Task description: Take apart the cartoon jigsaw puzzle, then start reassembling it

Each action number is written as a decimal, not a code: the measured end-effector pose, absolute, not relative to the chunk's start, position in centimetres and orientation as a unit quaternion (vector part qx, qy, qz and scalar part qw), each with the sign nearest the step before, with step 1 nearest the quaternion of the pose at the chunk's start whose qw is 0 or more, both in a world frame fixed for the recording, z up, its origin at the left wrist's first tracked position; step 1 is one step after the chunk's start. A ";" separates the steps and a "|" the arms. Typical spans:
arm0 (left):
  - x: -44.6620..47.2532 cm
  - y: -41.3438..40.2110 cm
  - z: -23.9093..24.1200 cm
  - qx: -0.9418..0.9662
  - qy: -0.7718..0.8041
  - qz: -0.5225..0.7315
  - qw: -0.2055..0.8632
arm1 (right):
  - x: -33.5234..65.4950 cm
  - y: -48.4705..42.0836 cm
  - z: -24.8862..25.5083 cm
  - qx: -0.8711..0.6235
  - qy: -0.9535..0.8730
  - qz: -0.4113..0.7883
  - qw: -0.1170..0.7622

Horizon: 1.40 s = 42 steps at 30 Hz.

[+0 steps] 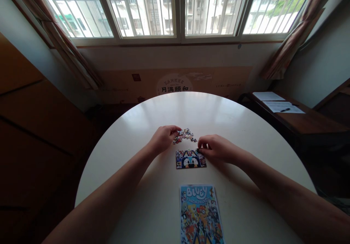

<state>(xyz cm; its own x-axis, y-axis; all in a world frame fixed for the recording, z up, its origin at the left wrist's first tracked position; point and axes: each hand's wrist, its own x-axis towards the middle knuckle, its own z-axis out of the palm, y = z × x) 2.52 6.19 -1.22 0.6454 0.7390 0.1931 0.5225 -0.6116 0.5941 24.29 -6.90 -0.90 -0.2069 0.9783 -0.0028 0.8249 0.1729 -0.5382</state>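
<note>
A partly assembled jigsaw point(190, 159) with a blue cartoon dog face lies on the round white table point(123, 134). Just beyond it is a small heap of loose puzzle pieces point(186, 134). My left hand point(163, 138) reaches to the left edge of that heap, fingers pinched on a piece. My right hand point(216, 147) rests at the top right corner of the assembled part, fingers closed and pressed against its edge; whether a piece is in them is hidden. A colourful reference picture point(201, 215) titled "Bluey" lies nearer to me.
A dark side desk point(314, 122) with white papers point(283, 106) and a pen point(285, 109) stands at the right. A cardboard box point(175, 83) leans under the barred window. Dark wooden furniture point(32, 127) fills the left side.
</note>
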 end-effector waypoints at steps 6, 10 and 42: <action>2.5 6.2 -1.4 0.890 0.360 0.222 0.172 | 24.4 -6.8 -1.1 -0.600 -0.746 0.223 0.182; 2.5 6.4 -1.6 0.896 0.349 0.237 0.134 | 24.6 -6.7 -1.3 -0.592 -0.751 0.226 0.185; 3.7 1.9 -1.3 0.984 0.123 0.083 0.103 | 25.8 -6.0 -1.7 -0.589 -0.714 0.298 0.233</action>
<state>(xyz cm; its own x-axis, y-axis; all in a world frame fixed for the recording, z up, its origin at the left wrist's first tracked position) 3.69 1.90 -1.27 0.9562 0.2585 0.1372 0.2245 -0.9487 0.2225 25.80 -6.00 -1.74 -0.1970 0.9802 -0.0181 0.7030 0.1283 -0.6995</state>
